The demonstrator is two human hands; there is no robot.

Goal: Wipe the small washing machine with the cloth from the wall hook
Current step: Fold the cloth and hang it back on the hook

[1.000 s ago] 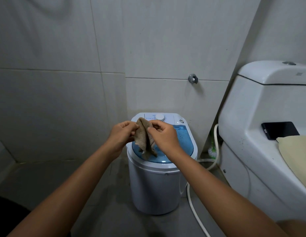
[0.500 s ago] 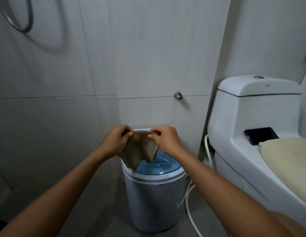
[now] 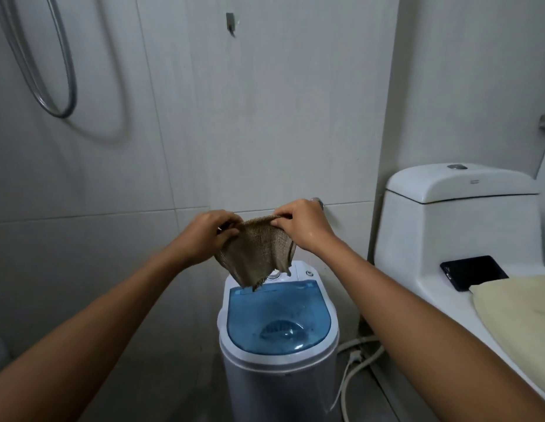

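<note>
Coarse woven brown cloth (image 3: 259, 254), glossy white plastic washing machine (image 3: 277, 373) with translucent blue lid (image 3: 277, 318), metal wall hook (image 3: 230, 23)

**Tiled bathroom corner**

Pale grey tiled walls (image 3: 265, 117) meet beside a white toilet (image 3: 448, 226), the landmark at right. On its ledge lies a black phone (image 3: 473, 272), touching a cream cover (image 3: 521, 324). Far left of the toilet, a shower hose (image 3: 56, 86) loops. Hoses (image 3: 356, 354) trail at its base on the grey floor (image 3: 161, 376).

Count: 1 washing machine (image 3: 277, 345), 1 cloth (image 3: 256, 254), 1 wall hook (image 3: 230, 23), 1 toilet (image 3: 448, 226), 1 phone (image 3: 473, 272), 2 hands: left (image 3: 209, 233), right (image 3: 301, 226).
</note>
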